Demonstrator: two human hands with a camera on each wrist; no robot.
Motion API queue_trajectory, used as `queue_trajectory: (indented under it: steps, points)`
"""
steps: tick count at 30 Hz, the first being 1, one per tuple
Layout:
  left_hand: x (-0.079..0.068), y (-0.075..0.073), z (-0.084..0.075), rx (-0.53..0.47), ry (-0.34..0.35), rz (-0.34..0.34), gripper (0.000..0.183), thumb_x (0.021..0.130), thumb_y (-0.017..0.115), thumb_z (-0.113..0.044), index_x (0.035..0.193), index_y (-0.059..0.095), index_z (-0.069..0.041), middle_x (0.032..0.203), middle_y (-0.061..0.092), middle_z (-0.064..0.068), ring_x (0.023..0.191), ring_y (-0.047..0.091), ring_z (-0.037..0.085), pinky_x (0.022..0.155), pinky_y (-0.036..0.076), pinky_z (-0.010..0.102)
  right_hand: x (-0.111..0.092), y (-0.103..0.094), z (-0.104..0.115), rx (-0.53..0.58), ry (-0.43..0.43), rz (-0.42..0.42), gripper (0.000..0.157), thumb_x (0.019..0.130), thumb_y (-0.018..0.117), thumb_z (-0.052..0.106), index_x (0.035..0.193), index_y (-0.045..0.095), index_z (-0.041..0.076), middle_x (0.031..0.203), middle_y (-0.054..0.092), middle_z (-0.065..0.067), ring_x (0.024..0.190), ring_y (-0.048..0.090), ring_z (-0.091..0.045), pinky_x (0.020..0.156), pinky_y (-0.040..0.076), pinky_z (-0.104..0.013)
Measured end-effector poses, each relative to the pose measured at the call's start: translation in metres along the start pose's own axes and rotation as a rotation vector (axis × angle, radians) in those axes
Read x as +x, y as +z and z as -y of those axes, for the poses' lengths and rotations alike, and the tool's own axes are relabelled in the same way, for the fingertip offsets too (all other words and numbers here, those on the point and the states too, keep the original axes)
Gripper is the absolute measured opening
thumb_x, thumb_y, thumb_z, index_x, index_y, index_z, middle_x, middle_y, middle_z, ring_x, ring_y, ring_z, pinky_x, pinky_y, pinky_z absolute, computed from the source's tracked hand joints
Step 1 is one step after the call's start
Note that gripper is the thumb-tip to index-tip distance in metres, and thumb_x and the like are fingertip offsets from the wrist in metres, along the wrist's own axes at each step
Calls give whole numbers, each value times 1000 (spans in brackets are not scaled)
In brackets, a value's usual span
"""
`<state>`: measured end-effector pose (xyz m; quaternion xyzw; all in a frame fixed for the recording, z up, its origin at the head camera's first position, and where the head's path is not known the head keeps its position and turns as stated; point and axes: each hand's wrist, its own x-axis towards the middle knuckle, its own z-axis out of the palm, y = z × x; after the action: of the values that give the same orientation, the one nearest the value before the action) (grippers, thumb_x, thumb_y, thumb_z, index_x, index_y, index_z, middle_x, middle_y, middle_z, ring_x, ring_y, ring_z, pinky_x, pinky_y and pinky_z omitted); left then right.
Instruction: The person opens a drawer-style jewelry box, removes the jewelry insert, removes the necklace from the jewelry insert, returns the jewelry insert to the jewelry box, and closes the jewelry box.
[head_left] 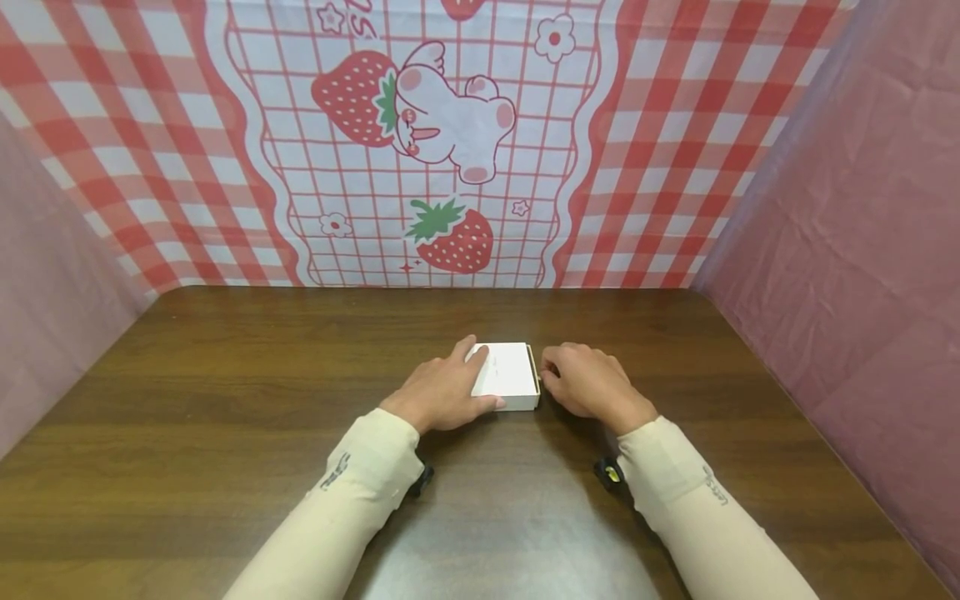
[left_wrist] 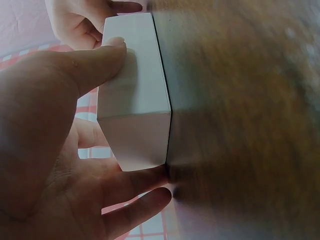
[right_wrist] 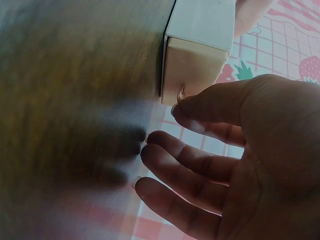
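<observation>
A small white box [head_left: 512, 372] lies flat on the table, its right end showing a pale inner drawer [right_wrist: 192, 70] inside the outer sleeve. My left hand [head_left: 444, 392] grips the box from the left. In the left wrist view the thumb presses the near side of the box [left_wrist: 135, 70], and fingers reach around its left end and far side. At the drawer end, my right hand [head_left: 588, 382] pinches a small ribbon pull tab [right_wrist: 181, 93] between thumb and index finger. Its other fingers curve loosely near the tabletop, holding nothing.
The brown wooden table [head_left: 225, 433] spreads around both hands. A red-and-white checked cloth [head_left: 675, 125] with strawberry prints hangs behind its far edge. Pink cloth [head_left: 847, 233] hangs along the right side, and more stands at the left.
</observation>
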<state>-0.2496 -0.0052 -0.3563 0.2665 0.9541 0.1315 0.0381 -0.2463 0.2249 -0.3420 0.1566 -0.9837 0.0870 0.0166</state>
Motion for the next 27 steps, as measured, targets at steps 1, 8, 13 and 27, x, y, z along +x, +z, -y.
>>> queue_trajectory:
  steps: [1, 8, 13, 27]
  points:
    - [0, 0, 0, 1, 1, 0, 84, 95, 59, -58, 158, 30, -11, 163, 22, 16, 125, 54, 40, 101, 46, 50, 0, 0, 0, 0, 1, 0, 15, 94, 62, 19, 79, 58, 21, 75, 54, 3, 70, 51, -17, 56, 42, -37]
    - [-1, 1, 0, -5, 0, 0, 84, 94, 60, -58, 158, 31, -11, 163, 23, 16, 125, 54, 40, 101, 46, 50, 0, 2, 0, -3, 7, 4, 14, 94, 62, 19, 80, 59, 21, 77, 54, 3, 71, 51, -17, 58, 43, -38]
    - [-2, 1, 0, -2, -1, 3, 85, 94, 59, -59, 158, 31, -11, 163, 22, 16, 125, 54, 40, 102, 46, 50, -1, 2, 0, -1, 8, 2, 14, 93, 62, 20, 79, 59, 22, 76, 55, 3, 70, 52, -17, 57, 43, -38]
    - [0, 0, 1, -3, 4, -5, 84, 95, 59, -58, 158, 30, -11, 163, 22, 16, 123, 56, 40, 101, 46, 49, 0, -1, -1, -18, 12, -10, 13, 93, 62, 21, 80, 60, 22, 77, 56, 3, 72, 54, -19, 59, 46, -41]
